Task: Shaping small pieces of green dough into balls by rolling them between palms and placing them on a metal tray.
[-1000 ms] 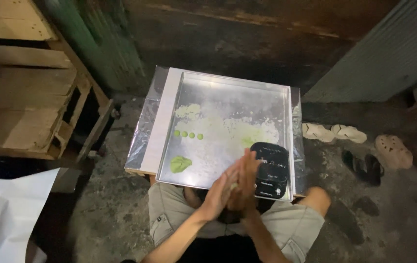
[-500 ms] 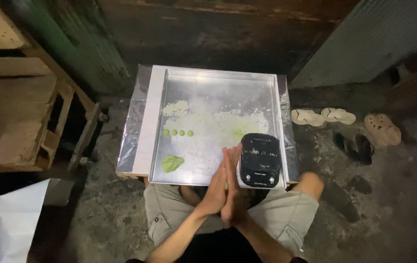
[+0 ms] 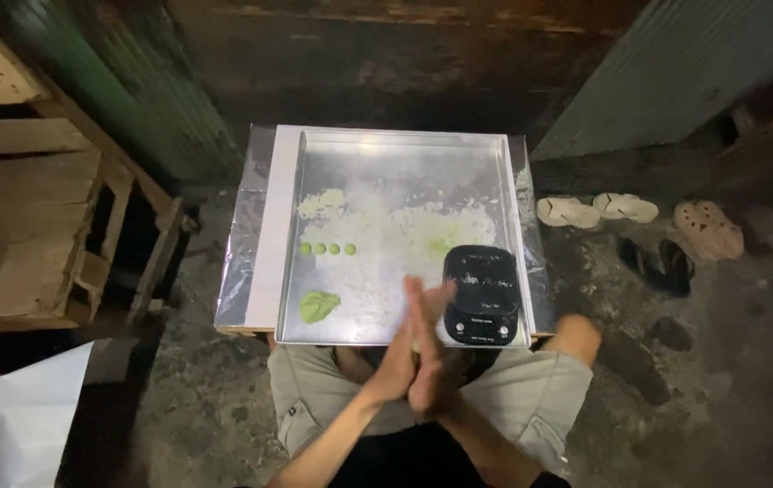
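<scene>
Head view. My left hand [image 3: 402, 357] and right hand [image 3: 433, 361] are pressed palm to palm, fingers straight, above my lap at the near edge of the metal tray [image 3: 404, 149]; whether anything lies between the palms cannot be told. Just beside the fingertips, a black digital scale [image 3: 482, 294] rests in the tray's near right corner. On the floured tray surface, a row of four small green dough balls [image 3: 327, 248] lies to the left, with a larger green dough lump [image 3: 318, 305] nearer me. Sandals [image 3: 596, 211] lie on the floor, right.
</scene>
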